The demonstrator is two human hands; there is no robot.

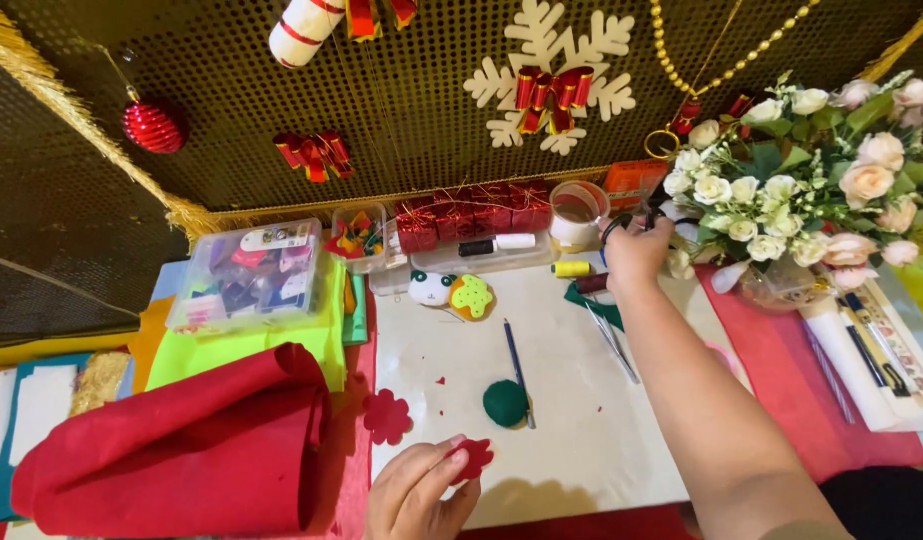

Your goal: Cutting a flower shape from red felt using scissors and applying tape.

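Two hands in view, both busy. Left hand [413, 492] sits at the near edge of the white work sheet [571, 420], thumb and fingers pinched on a small red felt flower [473, 458]; flower is flat-ish, petals poking out past the fingertips. Just left of it, a second red felt flower [386, 416] lies loose on the sheet edge, not touched. Right hand [633, 252] is stretched to the far side of the table, closed around black-handled scissors [621, 222]; blades hidden, can't tell if they're open.

Near the left hand: green felt ball [504, 402] on the sheet, a dark blue pen [516, 368] lying just beside it, touching or nearly so. Big roll of red felt [171, 445] to the left, resting on lime-green felt sheets [246, 345].

Near the right hand: yellow thread spool [570, 268], white tape roll [578, 213], bouquet of white and pink flowers [811, 170] in a clear vase just to its right. Tweezers [613, 343] lie under the forearm line.

Back row: clear plastic box of felt scraps [249, 275], row of shiny red gift boxes [471, 212], two small felt figures, one white [430, 288], one orange with green top [471, 296]. Red felt mat [796, 395] on the right side.
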